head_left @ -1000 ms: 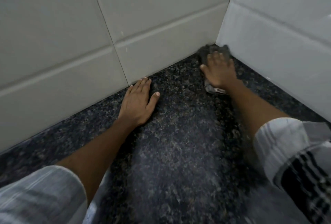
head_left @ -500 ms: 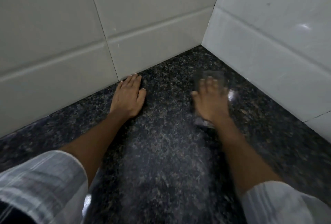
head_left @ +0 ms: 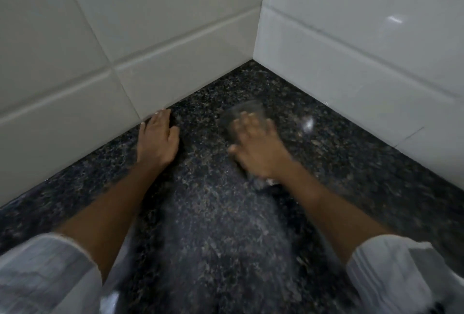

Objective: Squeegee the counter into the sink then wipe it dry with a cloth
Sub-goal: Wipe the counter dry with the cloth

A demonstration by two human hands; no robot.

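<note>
Cloth (head_left: 247,110) under right hand (head_left: 258,152), fingers spread, pressing, at 12 o'clock on counter (head_left: 213,238); left hand (head_left: 157,141) flat, fingers together. Drying stage underway; squeegeeing presumably done.

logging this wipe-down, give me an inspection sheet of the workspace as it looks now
surface: dark speckled counter, a paler hazy streak down its middle
job's things: cloth under the right hand, blurred; no squeegee or sink in view
clutter: nothing seen
hands: left hand flat on the counter, fingers touching the wall base; right hand pressing the cloth, motion-blurred, so its hold is unclear
cables: nothing seen
surroundings: white tiled walls meeting in a corner behind the hands; pale striped sleeves at the bottom edge
</note>
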